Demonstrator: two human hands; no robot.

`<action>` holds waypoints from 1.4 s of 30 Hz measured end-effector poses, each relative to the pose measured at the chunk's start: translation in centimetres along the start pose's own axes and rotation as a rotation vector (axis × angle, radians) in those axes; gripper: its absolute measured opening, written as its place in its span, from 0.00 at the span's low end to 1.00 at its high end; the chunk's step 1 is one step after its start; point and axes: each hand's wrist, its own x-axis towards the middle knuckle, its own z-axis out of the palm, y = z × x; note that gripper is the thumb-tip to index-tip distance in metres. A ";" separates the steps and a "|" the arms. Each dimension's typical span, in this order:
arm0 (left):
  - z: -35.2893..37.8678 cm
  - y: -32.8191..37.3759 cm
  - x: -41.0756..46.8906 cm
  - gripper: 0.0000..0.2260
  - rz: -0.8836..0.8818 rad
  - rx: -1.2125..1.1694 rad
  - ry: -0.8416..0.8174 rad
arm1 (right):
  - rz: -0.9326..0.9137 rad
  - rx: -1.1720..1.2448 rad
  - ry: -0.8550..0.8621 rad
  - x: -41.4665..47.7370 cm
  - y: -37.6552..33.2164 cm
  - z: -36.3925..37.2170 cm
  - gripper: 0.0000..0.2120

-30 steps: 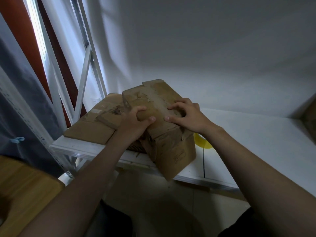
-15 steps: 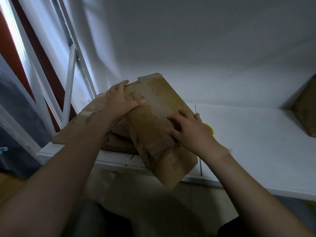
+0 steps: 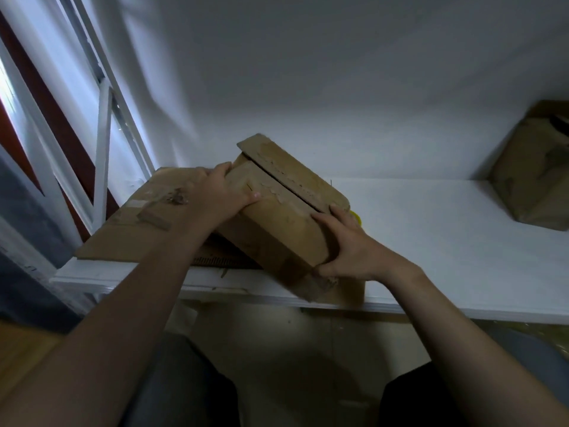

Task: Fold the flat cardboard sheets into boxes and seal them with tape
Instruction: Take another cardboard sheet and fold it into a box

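Our left hand (image 3: pixel 221 195) grips the box (image 3: pixel 277 232) at its far end, moved up from the middle. Our right hand (image 3: pixel 348 248) grips the near corner. 2 top flaps now lie shut, so we think tape comes next. It leans on flat sheets (image 3: pixel 129 232) on the bench (image 3: pixel 446 241).

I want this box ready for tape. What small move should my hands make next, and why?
Probably press the far flap down with the left hand while the right hand steadies the box. That flap sits raised above the near one, with a dark gap along the seam, so it likely wouldn't seal yet.
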 end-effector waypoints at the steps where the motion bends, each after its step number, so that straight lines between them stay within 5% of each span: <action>1: 0.5 0.0 -0.5 0.45 -0.013 0.014 -0.028 | 0.011 0.002 -0.023 -0.1 0.8 -0.2 0.52; 8: 4.0 -0.3 -4.5 0.41 -0.026 -0.147 -0.094 | 0.098 -0.104 -0.078 -0.2 4.0 -1.0 0.51; 16: 6.5 0.3 -3.6 0.53 -0.066 -0.232 -0.197 | 0.159 -0.127 -0.104 -0.5 6.7 -2.1 0.47; 36: 7.7 0.2 -2.1 0.35 0.089 0.050 -0.279 | 0.020 -0.061 -0.005 1.2 6.1 0.2 0.46; 42: 9.5 1.5 -1.6 0.34 0.286 0.292 -0.222 | 0.045 -0.110 -0.051 0.9 6.6 -1.1 0.47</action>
